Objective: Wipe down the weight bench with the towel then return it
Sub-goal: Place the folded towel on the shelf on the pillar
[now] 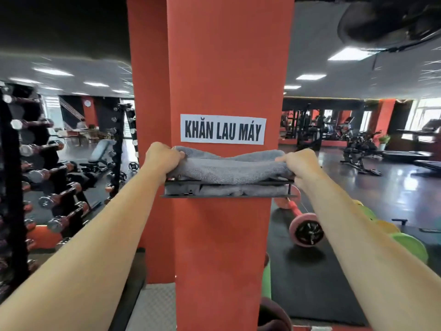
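Note:
A folded grey towel (229,167) lies on top of a small black wall rack (229,195) fixed to a red pillar (226,68). My left hand (162,158) grips the towel's left end and my right hand (301,163) grips its right end, both arms stretched forward. Another grey towel (241,190) sits on the lower level of the rack. A white sign reading "KHĂN LAU MÁY" (223,129) hangs just above the towel. A black weight bench (97,155) stands far off to the left, behind the dumbbells.
A dumbbell rack (43,182) fills the left side. A pink barbell (300,218) and green and yellow plates (405,242) lie on black mats to the right. Exercise machines (360,149) stand at the back right, and a person sits at a far table.

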`<act>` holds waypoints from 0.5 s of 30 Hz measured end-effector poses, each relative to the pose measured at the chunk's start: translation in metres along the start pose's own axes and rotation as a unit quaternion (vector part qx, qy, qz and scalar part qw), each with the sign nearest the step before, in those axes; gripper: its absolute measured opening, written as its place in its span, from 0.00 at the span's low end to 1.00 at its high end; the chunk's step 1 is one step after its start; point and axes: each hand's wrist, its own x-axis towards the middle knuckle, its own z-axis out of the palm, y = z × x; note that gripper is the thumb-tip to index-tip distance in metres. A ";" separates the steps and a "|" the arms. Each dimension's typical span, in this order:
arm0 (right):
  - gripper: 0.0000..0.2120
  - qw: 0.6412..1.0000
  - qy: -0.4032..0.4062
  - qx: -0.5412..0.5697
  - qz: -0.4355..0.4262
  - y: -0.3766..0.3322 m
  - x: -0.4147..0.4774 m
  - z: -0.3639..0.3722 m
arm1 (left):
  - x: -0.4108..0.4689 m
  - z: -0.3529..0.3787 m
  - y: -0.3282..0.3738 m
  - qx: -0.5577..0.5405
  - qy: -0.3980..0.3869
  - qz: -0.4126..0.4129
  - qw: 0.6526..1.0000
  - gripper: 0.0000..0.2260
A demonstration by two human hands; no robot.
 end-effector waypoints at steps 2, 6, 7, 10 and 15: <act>0.12 0.999 0.012 -0.034 -0.013 0.001 0.004 0.001 | 0.003 0.002 -0.003 0.031 0.003 0.010 0.999 0.13; 0.05 0.990 0.020 -0.118 -0.071 0.004 0.006 0.004 | 0.001 0.006 -0.003 0.117 0.026 0.059 0.991 0.17; 0.04 0.985 0.026 -0.148 -0.089 0.004 0.004 0.004 | 0.000 0.006 -0.003 0.143 0.031 0.075 0.986 0.17; 0.05 0.964 0.034 -0.220 -0.146 0.007 -0.001 0.006 | -0.008 0.008 -0.003 0.224 0.036 0.114 0.967 0.12; 0.13 0.908 0.049 -0.321 -0.265 0.011 -0.014 0.009 | -0.024 0.012 0.002 0.347 0.080 0.195 0.914 0.10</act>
